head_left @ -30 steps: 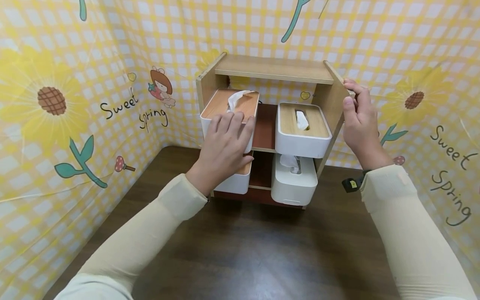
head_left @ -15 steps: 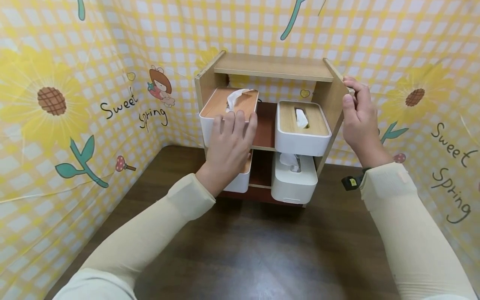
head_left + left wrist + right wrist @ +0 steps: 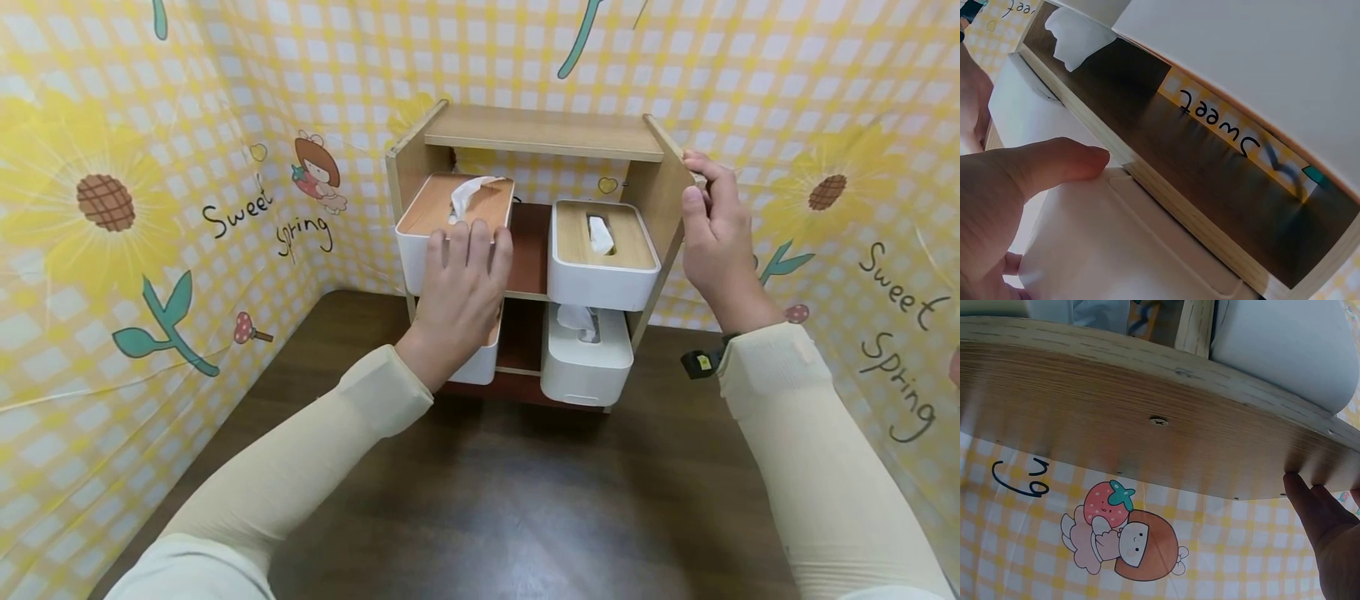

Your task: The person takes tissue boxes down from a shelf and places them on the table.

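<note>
In the head view my left hand point(image 3: 463, 296) lies against the front of the upper left tissue box point(image 3: 412, 258), which has a white body and a wood lid with a tissue standing up. Its fingers reach the top front edge. The left wrist view shows the straight thumb point(image 3: 1054, 164) touching that box point(image 3: 1116, 250) near the shelf board. My right hand point(image 3: 716, 242) grips the upper corner of the shelf's right side panel point(image 3: 663, 187), thumb at its front edge. In the right wrist view, fingers point(image 3: 1310, 503) touch the panel's outer face point(image 3: 1116, 412).
Another wood-lidded tissue box point(image 3: 603, 287) stands at upper right. Below it sits an all-white one point(image 3: 585, 371); a further box point(image 3: 480, 367), partly hidden by my left hand, is at lower left. The shelf point(image 3: 540, 133) stands on a dark wood floor point(image 3: 517, 500) before checked cloth walls.
My left hand has shifted slightly right along the upper left tissue box, showing more of the box's front left side. The right hand keeps its grip on the side panel.
</note>
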Motion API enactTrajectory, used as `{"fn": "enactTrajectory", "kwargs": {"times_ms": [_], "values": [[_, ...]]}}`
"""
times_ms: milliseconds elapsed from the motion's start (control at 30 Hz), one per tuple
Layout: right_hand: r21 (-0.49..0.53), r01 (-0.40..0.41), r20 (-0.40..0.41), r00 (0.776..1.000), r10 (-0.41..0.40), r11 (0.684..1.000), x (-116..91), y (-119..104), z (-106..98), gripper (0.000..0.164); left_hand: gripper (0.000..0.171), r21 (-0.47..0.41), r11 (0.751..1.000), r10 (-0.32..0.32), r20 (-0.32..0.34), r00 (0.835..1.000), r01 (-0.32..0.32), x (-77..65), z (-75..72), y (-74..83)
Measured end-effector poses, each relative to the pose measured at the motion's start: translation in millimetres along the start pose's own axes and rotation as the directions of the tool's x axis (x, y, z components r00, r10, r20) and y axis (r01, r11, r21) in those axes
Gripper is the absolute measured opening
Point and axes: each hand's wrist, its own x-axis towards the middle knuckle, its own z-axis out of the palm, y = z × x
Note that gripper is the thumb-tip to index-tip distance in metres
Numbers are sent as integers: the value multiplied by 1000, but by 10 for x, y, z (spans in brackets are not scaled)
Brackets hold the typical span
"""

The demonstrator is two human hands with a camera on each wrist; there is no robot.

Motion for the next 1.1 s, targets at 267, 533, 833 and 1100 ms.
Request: {"fn": "enactTrajectory", "kwargs": {"times_ms": [267,533,833,1100], "values": [[-6,6,-2,1000,-6,1000,3,-9,9,34,44,-5,1000,-5,-43,999,5,-14,15,-30],[-1,33,-5,999,-33,999,1,8,19,34,37,-70,998,-9,-112,994,1,-43,15,-53],[14,29,-12,1000,-29,999,-27,-236,13,35,37,-101,995,4,-134,991,-18,-80,6,-83],[3,38,-14,999,-38,999,-22,-182,20,34,39,-129,990,28,-157,987,-49,-111,-14,-122]]}}
